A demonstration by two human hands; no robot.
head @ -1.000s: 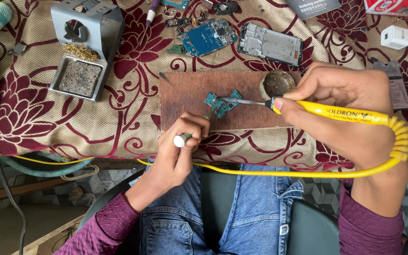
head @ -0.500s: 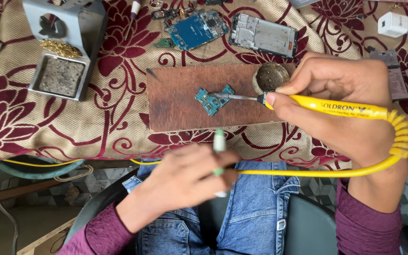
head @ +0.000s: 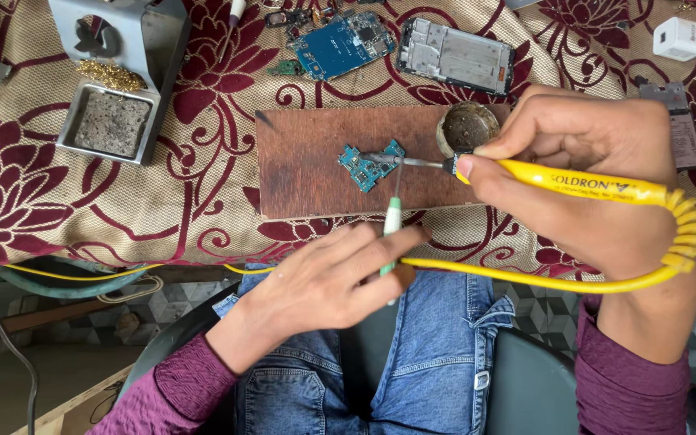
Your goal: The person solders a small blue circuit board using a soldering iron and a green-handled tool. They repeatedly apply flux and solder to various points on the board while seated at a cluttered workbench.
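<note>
My right hand (head: 582, 173) grips a yellow soldering iron (head: 582, 181); its metal tip rests on a small teal circuit board (head: 370, 164) lying on a brown wooden board (head: 308, 173). My left hand (head: 332, 282) holds a thin green-and-white dispenser tube (head: 391, 234), and a fine solder wire runs from it up to the teal board at the iron's tip. A small round tin of dark flux (head: 466, 127) stands on the wooden board just behind the iron. The iron's yellow cord (head: 525, 278) loops back across my lap.
A grey soldering stand (head: 118, 76) with a sponge tray and brass wool stands at the back left. Behind the board lie a blue phone circuit board (head: 340, 44) and a phone frame (head: 454, 55). A white adapter (head: 680, 38) sits at the far right on the floral cloth (head: 82, 201).
My left hand has turned and lifted the tube, bringing the wire forward to the teal board. The iron's tip has stayed on the board.
</note>
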